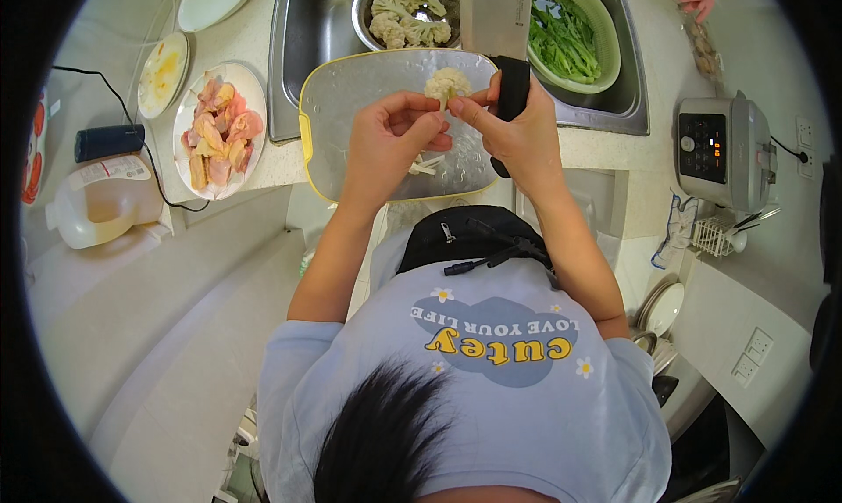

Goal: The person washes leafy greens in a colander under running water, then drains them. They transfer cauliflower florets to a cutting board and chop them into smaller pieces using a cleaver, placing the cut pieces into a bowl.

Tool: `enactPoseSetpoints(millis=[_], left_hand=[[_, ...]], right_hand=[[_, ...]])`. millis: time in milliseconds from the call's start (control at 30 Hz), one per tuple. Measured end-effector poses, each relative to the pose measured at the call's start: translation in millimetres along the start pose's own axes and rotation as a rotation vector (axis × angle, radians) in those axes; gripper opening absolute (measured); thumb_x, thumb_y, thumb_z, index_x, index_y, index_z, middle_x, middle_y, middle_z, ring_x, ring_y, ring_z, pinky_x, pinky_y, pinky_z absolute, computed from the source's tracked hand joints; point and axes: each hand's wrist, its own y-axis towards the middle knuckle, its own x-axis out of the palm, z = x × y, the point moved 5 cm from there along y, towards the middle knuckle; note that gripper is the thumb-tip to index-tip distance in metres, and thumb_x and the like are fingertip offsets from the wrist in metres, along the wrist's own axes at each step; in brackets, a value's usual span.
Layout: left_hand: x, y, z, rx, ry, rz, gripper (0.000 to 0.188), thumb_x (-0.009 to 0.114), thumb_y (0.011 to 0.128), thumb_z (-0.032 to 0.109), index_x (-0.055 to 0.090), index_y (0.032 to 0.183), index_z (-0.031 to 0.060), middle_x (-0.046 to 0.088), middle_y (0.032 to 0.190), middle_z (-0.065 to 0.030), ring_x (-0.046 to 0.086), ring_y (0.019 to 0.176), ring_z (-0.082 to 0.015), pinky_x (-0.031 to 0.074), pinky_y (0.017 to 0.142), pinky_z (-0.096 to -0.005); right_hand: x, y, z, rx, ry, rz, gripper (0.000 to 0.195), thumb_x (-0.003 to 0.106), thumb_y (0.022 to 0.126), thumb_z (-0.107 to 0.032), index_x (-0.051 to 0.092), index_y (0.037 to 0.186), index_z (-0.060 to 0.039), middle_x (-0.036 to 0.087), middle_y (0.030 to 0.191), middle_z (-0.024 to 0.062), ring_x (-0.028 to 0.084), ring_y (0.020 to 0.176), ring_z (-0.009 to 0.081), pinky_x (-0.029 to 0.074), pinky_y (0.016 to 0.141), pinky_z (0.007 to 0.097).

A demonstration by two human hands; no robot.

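A small cauliflower floret (pixel 448 83) is pinched by its stem between the fingertips of both hands. My left hand (pixel 402 129) grips the stem from the left. My right hand (pixel 512 125) meets it from the right and also holds the black handle of a cleaver (pixel 496 16), whose broad blade points away from me over the sink. Below them lies a wet cutting board (pixel 368 82) with a yellow rim. Pale stem scraps (pixel 426 166) rest on it, partly hidden by my left hand. Beyond the board, a metal bowl (pixel 360 9) contains several cauliflower pieces (pixel 411 23).
In the steel sink (pixel 309 42) stands a green basket (pixel 608 36) of leafy greens (pixel 566 42). To the left are a plate of raw chicken pieces (pixel 220 131), a stained plate (pixel 161 75) and a plastic jug (pixel 105 204). An electric cooker (pixel 723 151) stands at right.
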Motion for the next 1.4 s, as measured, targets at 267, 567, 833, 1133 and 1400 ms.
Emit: enactPoseSetpoints(millis=[267, 567, 833, 1133, 1400], left_hand=[[22, -8, 19, 0.429, 0.649, 0.163, 0.014, 0.066, 0.086, 0.009, 0.06, 0.092, -0.0018, 0.064, 0.077, -0.0104, 0.062, 0.062, -0.0182, 0.05, 0.057, -0.0327], [31, -10, 25, 0.703, 0.952, 0.261, 0.013, 0.066, 0.085, 0.013, 0.057, 0.089, 0.0056, 0.061, 0.08, -0.01, 0.062, 0.063, -0.028, 0.049, 0.054, -0.0375], [27, -12, 30, 0.69, 0.901, 0.255, 0.01, 0.066, 0.084, 0.012, 0.058, 0.086, 0.0061, 0.062, 0.078, -0.0081, 0.063, 0.06, -0.0237, 0.049, 0.054, -0.0351], [15, -14, 28, 0.574, 0.819, 0.195, 0.011, 0.067, 0.083, 0.011, 0.06, 0.084, 0.0026, 0.061, 0.077, -0.0093, 0.06, 0.059, -0.0207, 0.048, 0.056, -0.0318], [-30, -8, 27, 0.327, 0.664, 0.279, 0.014, 0.065, 0.088, 0.014, 0.063, 0.088, -0.0005, 0.06, 0.069, -0.0085, 0.055, 0.057, -0.0152, 0.046, 0.057, -0.0274]], right_hand=[[-6, 4, -3, -0.027, -0.058, 0.03, 0.035, 0.083, 0.072, -0.015, 0.049, 0.079, -0.0052, 0.058, 0.068, 0.0012, 0.047, 0.056, 0.0066, 0.04, 0.05, 0.0235], [-5, -1, -7, 0.065, 0.094, -0.011, 0.032, 0.078, 0.079, -0.006, 0.047, 0.084, -0.0075, 0.052, 0.066, -0.0019, 0.04, 0.045, 0.0022, 0.025, 0.038, 0.0198], [-7, 1, -6, 0.039, 0.091, -0.005, 0.033, 0.077, 0.079, -0.005, 0.045, 0.085, -0.0077, 0.064, 0.073, 0.0066, 0.041, 0.044, 0.002, 0.027, 0.037, 0.0191], [-7, 0, 2, 0.018, 0.028, -0.025, 0.03, 0.075, 0.08, -0.006, 0.046, 0.084, -0.0068, 0.066, 0.071, 0.0085, 0.04, 0.043, 0.0018, 0.027, 0.038, 0.0185], [-16, 5, 6, -0.008, 0.031, -0.014, 0.029, 0.075, 0.081, -0.006, 0.046, 0.083, -0.007, 0.067, 0.072, 0.0089, 0.039, 0.043, 0.0022, 0.028, 0.039, 0.0183]])
